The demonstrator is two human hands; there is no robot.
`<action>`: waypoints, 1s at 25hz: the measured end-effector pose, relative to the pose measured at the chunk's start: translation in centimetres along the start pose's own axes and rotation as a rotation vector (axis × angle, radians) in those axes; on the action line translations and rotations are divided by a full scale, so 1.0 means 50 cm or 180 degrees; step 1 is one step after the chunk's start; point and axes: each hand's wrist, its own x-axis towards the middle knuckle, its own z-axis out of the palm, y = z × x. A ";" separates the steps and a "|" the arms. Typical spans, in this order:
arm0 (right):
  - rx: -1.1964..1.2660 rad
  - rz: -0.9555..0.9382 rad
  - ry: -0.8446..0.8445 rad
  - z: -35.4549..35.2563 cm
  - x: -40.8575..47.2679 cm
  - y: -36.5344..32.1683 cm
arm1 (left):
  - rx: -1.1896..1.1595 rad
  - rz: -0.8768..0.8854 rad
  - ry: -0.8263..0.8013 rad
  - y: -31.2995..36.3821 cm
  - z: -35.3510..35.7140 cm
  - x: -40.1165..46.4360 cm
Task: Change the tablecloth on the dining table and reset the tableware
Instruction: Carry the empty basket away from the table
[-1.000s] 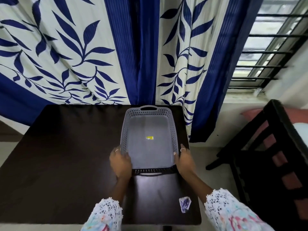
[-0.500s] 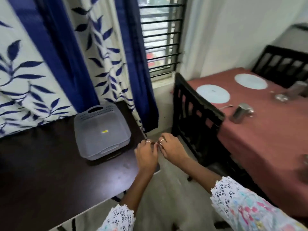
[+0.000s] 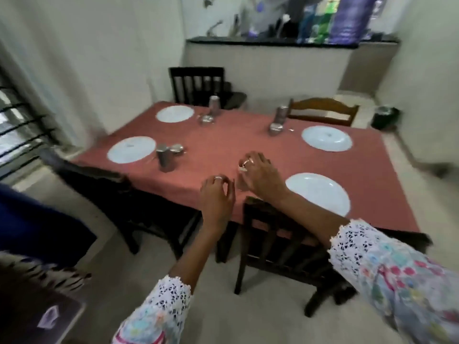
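Note:
A red tablecloth (image 3: 223, 150) covers the dining table. Several white plates lie on it, the nearest one (image 3: 318, 193) at the front right and another (image 3: 131, 148) at the left. Steel tumblers (image 3: 165, 157) and small steel bowls (image 3: 176, 148) stand beside the plates. My right hand (image 3: 260, 177) is stretched out over the near part of the cloth, fingers relaxed, partly covering a steel tumbler (image 3: 241, 183); I cannot tell if it touches it. My left hand (image 3: 217, 197) hovers at the table's near edge, fingers loosely curled, holding nothing.
A dark chair (image 3: 273, 234) stands between me and the table, another (image 3: 99, 180) at the left side, two more at the far side. The dark side table's corner (image 3: 37, 319) is at the bottom left. A counter (image 3: 273, 43) with clutter runs along the back wall.
Both hands let go of the grey basket on the dark side table. My view swung right to the dining table, and both hands now reach toward the red cloth.

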 end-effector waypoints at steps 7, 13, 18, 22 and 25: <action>-0.0119 0.1621 -0.1481 -0.139 -0.324 0.581 | -0.0192 0.1051 -0.2537 0.433 0.352 -0.044; 0.0247 0.2314 -0.2950 -0.011 -0.606 0.760 | 0.1237 0.1792 -0.4624 0.587 0.609 -0.152; -0.0005 0.1523 -0.2498 0.103 -0.694 0.783 | 0.1519 0.1865 -0.5042 0.623 0.806 -0.153; 0.0260 0.1431 -0.2823 0.098 -0.704 0.819 | 0.0998 0.1020 -0.4871 0.634 0.940 -0.110; 0.0282 0.0980 -0.3561 0.070 -0.686 0.845 | 0.1192 0.0892 -0.5079 0.641 0.992 -0.082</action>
